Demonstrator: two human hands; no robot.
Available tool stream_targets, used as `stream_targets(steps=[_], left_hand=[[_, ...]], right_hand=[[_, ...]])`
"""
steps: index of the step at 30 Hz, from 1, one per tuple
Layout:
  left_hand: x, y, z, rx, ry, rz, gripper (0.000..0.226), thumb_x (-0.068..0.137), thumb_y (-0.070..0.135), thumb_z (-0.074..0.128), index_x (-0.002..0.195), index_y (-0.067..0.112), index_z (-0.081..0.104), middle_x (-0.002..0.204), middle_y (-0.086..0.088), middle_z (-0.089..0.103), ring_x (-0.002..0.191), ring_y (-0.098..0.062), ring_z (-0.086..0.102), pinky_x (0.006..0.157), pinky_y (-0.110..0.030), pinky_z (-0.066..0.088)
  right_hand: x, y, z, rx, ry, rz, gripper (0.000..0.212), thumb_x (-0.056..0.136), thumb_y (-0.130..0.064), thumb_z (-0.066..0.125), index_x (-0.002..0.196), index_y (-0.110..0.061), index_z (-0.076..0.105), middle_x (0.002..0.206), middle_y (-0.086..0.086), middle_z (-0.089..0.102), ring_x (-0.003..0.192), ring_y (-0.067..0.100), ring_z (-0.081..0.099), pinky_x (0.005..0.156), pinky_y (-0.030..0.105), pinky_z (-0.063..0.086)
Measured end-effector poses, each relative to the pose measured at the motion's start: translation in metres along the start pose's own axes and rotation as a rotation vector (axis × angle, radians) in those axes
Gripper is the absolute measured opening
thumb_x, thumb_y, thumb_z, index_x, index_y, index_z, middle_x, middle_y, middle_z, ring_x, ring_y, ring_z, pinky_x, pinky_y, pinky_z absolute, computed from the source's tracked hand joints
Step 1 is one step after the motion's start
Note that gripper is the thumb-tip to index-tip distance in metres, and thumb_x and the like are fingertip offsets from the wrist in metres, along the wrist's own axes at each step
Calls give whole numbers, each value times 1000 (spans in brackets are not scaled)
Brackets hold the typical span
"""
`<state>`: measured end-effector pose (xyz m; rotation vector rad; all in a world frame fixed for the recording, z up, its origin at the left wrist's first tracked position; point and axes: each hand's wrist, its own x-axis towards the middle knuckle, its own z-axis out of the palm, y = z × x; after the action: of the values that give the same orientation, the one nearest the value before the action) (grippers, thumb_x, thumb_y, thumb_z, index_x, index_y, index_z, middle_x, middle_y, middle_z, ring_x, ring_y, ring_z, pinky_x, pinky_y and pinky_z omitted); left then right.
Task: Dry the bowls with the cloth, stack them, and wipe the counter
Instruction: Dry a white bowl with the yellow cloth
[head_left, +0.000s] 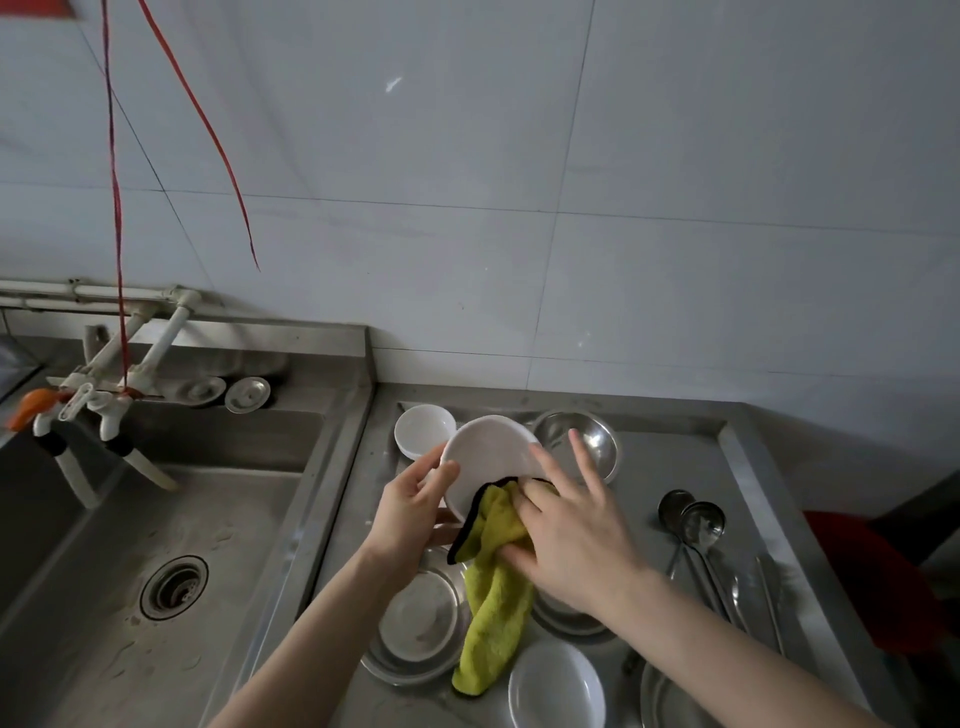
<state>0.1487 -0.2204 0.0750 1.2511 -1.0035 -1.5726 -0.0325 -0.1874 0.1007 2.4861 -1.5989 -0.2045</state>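
Over the steel worktop to the right of the sink, a tilted white bowl is held in the air, clear of the surface. The left hand has it by the near left rim, its grip curled round the edge with the thumb on the inner face. The right hand pinches a yellow-green cloth between thumb and forefinger and presses it against the bowl's lower right part; its other fingers stretch out straight across the rim. The cloth's black-edged top lies on the bowl and the rest hangs down towards the dishes below. Behind the held bowl a small white bowl and a steel bowl stand on the worktop. Nearer the person lie a steel plate and another white bowl, with two ladles to the right.
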Motion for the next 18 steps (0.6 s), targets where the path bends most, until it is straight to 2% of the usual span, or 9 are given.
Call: stream_targets(steps=[2,4,7,10,11,13,15,18], left_hand=[[1,0,3,32,-27,-6,29,99,26,53,121,38,66,110,-23,65,77,-39,64,70,-56,59],[0,0,7,46,-49,-14,30,99,24,52,122,38,65,103,-22,66,77,-37,65,65,-44,60],[0,-1,13,55,-82,-43,33,98,22,53,127,36,61,92,-18,60,73,-31,61,57,-32,56],[3,-4,16,26,-35,-60,35,97,23,56,130,35,59,99,-19,60,70,-29,62,55,-30,54],[5,-5,15,11,-7,-56,34,96,25,57,129,36,60,105,-21,60,71,-34,64,56,-33,56],[8,-4,11,-2,43,-49,30,95,30,59,123,40,64,115,-22,61,82,-44,67,66,-50,60],[9,-3,10,-19,54,-50,25,95,32,59,118,40,67,112,-19,65,82,-43,68,76,-60,55],[10,-2,13,-94,59,-72,24,97,33,56,117,34,68,111,-22,65,79,-37,68,74,-56,58]], right_hand=[[1,1,-3,-72,-41,18,92,83,-72,12,133,-7,53,140,10,51,147,30,7,112,60,-11],[2,3,-3,-87,-55,1,101,78,-74,3,144,-5,35,150,12,36,147,30,-8,111,60,-16],[4,4,8,-14,-71,-1,101,76,-72,6,148,-5,23,155,13,25,146,28,-14,111,58,-18],[4,3,18,123,-35,2,85,83,-62,24,148,-8,26,155,9,28,147,24,-2,112,55,-16],[2,3,19,176,-6,-7,77,86,-56,29,147,-10,29,153,6,32,147,22,3,113,54,-14],[-1,1,20,257,39,-47,59,91,-47,39,141,-15,41,148,-1,42,146,18,12,116,54,-7],[-2,1,24,306,125,-77,40,91,-39,49,125,-20,56,134,-7,55,141,16,27,118,51,2],[-4,8,29,351,258,-14,28,80,-28,65,108,-23,66,117,-7,62,126,18,46,116,49,19]])
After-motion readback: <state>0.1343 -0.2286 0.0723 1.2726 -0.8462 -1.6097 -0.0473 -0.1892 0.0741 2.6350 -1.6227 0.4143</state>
